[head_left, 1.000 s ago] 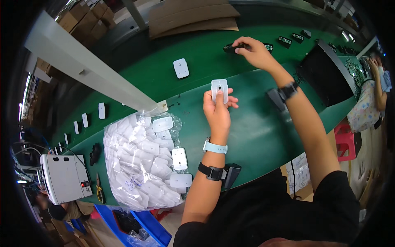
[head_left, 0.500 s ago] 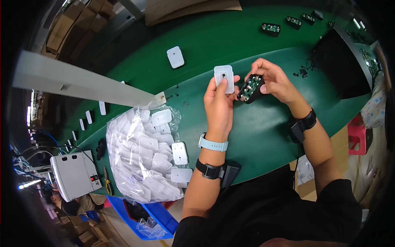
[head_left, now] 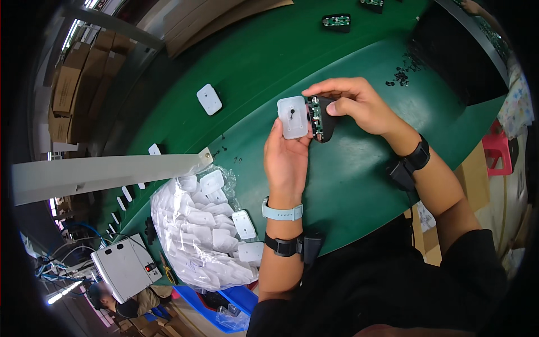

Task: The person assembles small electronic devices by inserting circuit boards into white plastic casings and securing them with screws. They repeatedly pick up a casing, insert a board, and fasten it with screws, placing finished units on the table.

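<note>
A white plastic cover [head_left: 293, 126] rests in the fingers of my left hand [head_left: 286, 165], its recessed face turned up. On that face lies a small black piece [head_left: 292, 114]. My right hand [head_left: 356, 105] grips a black housing [head_left: 327, 126] between thumb and fingers. The green circuit board [head_left: 316, 118] inside the housing is turned toward the cover. Cover and housing are edge to edge; whether they touch I cannot tell. Some left fingertips are hidden behind the two parts.
A clear bag [head_left: 185, 241] of white covers lies left of my left forearm, beside a white metal post [head_left: 112, 175]. Beyond, a white cover [head_left: 209, 100] and a housing [head_left: 337, 23] sit on the green belt. Small black pieces [head_left: 401, 77] lie scattered near a black tray [head_left: 460, 56].
The housing has been turned and brought up beside the cover. My left thumb has moved off the cover's face to its edge. The whole view has shifted and rotated.
</note>
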A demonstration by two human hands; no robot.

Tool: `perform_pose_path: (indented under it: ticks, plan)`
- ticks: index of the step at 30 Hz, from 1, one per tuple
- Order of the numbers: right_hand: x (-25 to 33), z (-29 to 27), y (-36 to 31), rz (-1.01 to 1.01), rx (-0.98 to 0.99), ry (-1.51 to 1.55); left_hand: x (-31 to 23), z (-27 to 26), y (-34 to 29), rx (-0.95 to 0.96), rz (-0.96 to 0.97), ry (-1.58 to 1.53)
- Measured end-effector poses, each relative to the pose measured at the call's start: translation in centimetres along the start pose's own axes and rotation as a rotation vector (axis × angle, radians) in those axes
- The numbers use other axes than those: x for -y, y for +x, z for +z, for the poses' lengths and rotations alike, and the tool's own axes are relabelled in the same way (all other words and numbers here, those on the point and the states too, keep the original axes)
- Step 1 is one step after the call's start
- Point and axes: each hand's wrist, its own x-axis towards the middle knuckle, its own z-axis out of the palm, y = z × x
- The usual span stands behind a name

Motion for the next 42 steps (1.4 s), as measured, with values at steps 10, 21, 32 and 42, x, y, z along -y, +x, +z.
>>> perform_pose_path:
  ticks: [10, 21, 32, 42]
  plan:
    - [0.3, 0.0, -0.3, -0.014, -0.136, -0.036, -0.3, 1.5, -0.3, 0.06, 0.04, 0.092]
    - [0.0, 1.3, -0.3, -0.099, -0.22, -0.213, 0.4, 1.3, -0.6, 0.03, 0.079, 0.325]
    - [0.5, 1.1, -0.5, -0.063, -0.125, -0.168, 0.5, 0.8, -0.7, 0.027, 0.163, 0.431]
    - [1.1, 1.1, -0.7, 0.018, -0.093, -0.121, 0.4, 0.7, -0.7, 0.007, 0.194, 0.484]
